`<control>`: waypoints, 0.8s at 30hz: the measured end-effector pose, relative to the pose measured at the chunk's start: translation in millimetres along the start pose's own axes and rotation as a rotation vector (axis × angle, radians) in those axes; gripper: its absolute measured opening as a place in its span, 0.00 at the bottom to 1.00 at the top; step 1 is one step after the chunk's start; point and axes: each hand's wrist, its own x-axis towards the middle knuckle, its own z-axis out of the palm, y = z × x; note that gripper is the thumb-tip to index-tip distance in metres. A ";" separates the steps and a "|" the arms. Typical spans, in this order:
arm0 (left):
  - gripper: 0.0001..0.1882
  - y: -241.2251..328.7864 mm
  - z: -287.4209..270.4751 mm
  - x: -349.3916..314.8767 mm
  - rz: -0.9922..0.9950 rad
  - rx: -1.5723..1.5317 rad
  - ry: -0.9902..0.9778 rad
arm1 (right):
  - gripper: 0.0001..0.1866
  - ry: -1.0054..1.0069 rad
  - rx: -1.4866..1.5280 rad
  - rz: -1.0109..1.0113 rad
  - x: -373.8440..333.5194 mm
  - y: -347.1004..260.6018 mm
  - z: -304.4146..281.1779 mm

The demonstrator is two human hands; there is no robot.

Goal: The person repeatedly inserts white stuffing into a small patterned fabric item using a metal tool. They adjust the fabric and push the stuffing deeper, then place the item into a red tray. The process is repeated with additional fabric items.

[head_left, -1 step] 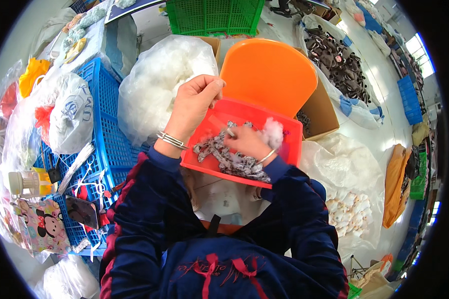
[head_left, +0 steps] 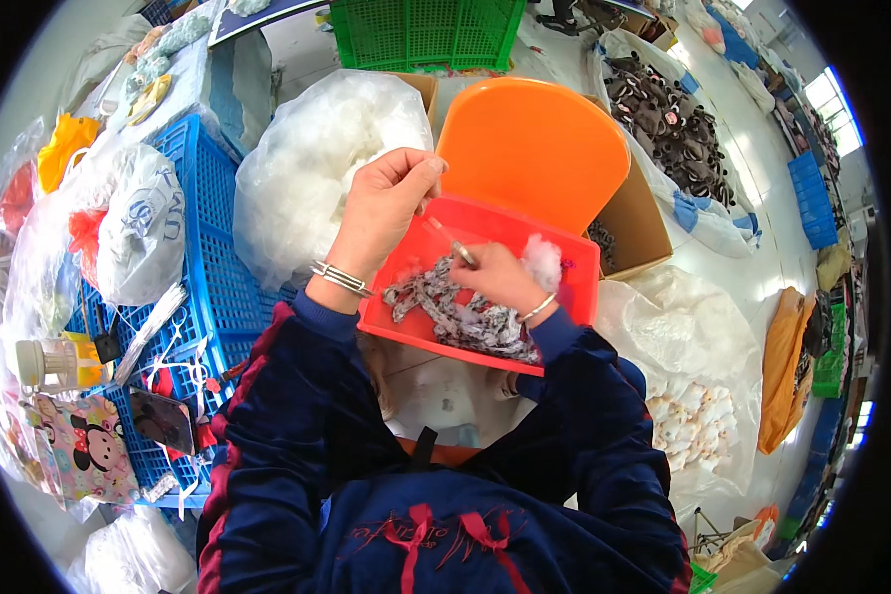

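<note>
Over the left edge of a red plastic tray (head_left: 586,259) is my left hand (head_left: 391,193), its thumb and fingers pinched together; what they hold, if anything, is too small to make out. Above the tray's middle my right hand (head_left: 500,277) is closed around a slim metal tool (head_left: 462,254) that points toward my left hand; its tip is blurred. Beneath that hand lies a heap of small grey-and-white mottled fabric pieces (head_left: 455,322). A tuft of white fibre filling (head_left: 542,259) sits at the tray's right side.
Beyond the tray stands an orange chair back (head_left: 535,148). A clear bag of white filling (head_left: 332,148) is at its left. Blue crates (head_left: 213,257) with a phone (head_left: 163,421) stand on my left. On the right are a cardboard box (head_left: 643,223) and a sack of dark plush pieces (head_left: 668,124).
My right hand has shifted slightly to the right and lifted a little from the fabric pieces, and more of the metal tool shows. My left hand has stayed in place.
</note>
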 end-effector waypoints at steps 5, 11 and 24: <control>0.09 -4.4 9.3 1.9 0.034 0.061 -0.053 | 0.13 -0.086 -0.054 -0.180 -1.3 14.5 13.6; 0.09 -6.0 6.2 0.7 0.024 0.097 -0.050 | 0.15 -0.182 -0.332 -0.125 -5.5 17.0 30.9; 0.09 -9.1 9.1 4.0 0.011 0.125 -0.053 | 0.12 -0.277 -0.435 -0.291 -9.0 21.6 52.9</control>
